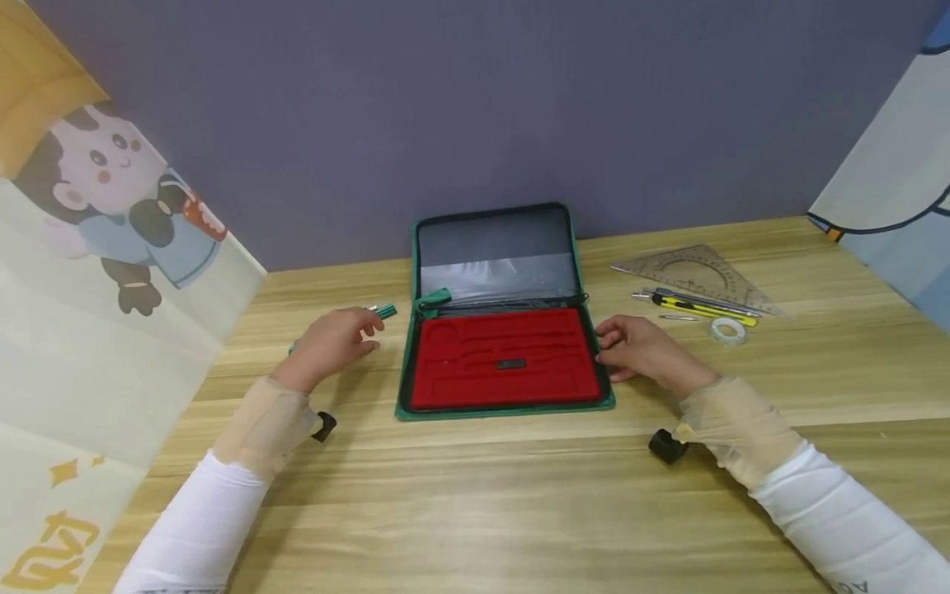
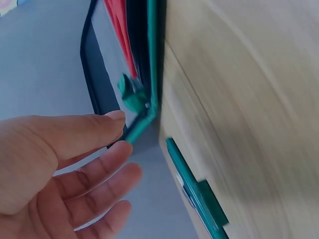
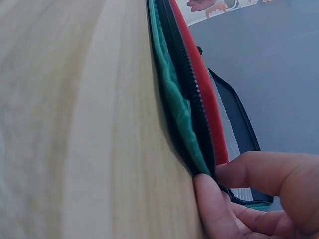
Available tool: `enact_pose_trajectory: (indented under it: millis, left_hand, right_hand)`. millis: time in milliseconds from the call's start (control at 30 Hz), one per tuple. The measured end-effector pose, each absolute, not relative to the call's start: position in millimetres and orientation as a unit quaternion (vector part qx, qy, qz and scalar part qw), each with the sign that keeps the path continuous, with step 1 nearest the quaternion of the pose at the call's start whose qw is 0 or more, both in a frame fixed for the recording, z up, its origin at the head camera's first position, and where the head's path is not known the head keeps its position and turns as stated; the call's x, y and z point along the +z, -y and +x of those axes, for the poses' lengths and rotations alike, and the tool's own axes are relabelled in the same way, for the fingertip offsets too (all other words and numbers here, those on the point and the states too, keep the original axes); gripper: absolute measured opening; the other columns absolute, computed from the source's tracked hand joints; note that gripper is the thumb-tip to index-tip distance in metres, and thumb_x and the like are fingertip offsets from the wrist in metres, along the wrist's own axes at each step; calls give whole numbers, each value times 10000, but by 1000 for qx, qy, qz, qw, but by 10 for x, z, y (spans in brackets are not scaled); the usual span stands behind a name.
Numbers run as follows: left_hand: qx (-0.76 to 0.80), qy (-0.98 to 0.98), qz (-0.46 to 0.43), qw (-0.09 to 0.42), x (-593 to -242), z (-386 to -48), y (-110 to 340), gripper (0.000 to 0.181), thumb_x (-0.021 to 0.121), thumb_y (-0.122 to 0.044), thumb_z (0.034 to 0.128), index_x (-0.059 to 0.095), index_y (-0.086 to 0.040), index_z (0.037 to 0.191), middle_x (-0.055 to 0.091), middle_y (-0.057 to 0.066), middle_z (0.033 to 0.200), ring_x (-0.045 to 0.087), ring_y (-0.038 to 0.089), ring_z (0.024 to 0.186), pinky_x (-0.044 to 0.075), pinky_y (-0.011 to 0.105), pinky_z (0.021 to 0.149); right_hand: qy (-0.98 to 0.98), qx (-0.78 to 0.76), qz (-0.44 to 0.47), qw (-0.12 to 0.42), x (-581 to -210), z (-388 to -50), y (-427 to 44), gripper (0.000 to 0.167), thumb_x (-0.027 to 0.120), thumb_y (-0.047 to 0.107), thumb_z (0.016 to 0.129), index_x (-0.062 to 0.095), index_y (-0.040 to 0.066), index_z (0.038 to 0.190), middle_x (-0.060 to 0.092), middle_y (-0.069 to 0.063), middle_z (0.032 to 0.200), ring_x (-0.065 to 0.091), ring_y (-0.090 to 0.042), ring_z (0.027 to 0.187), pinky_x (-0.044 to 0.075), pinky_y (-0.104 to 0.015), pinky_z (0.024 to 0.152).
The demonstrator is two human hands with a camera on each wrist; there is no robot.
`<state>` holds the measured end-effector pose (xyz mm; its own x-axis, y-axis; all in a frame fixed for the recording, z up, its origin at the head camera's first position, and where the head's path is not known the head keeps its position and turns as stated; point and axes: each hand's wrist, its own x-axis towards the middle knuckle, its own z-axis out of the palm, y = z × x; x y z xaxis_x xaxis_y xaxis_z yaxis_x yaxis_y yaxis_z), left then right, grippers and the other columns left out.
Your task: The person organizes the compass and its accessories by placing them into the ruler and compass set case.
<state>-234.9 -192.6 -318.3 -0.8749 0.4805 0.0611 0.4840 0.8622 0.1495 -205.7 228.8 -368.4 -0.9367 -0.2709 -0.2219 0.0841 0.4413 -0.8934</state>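
Note:
A green zip case (image 1: 505, 412) lies unfolded on the table, its lid raised against the wall. Its red tray (image 1: 512, 389) has shaped recesses and bears one small dark block (image 1: 510, 364). At the tray's right side, my right hand (image 1: 646, 351) pinches the case's zipped edge (image 3: 182, 117) between thumb and finger. My left hand (image 1: 330, 342) hovers left of the case with fingers loosely bent and holds nothing. Beyond its fingertips lies a slim green object (image 2: 197, 191), whose kind I cannot tell. A green tab (image 2: 133, 94) hangs by the case's hinge.
To the right of the case lie a clear set square (image 1: 690, 271) with a protractor arc, a yellow cutter knife (image 1: 705, 309), a metal compass (image 1: 671, 295), a small metal piece (image 1: 679, 318) and a tape roll (image 1: 727, 331). A grey wall (image 1: 482, 107) stands behind the table.

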Motion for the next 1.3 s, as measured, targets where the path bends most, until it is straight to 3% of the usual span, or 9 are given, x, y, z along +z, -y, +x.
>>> enact_pose_trajectory:
  millis: [633,1300]
  left_hand:
    - [-76,980,-176,-53,-3279,-2486,2303,231,677,-29,836,638,40,1053,652,200,995,606,363,931,485,489,803]
    - [-89,976,-189,-57,-3379,-2592,2415,201,621,34,826,643,58,1025,653,188,951,606,352,913,490,481,807]
  right_hand:
    - [-833,-524,-52,172,-3711,-2073,-2281,502,596,-3,853,377,-141,1283,453,-142,1000,564,-122,745,565,-293,610]
    - [-830,-527,-48,173,-3674,-2062,-2288,505,591,-6,857,371,-138,1292,454,-155,1018,567,-124,749,565,-298,610]
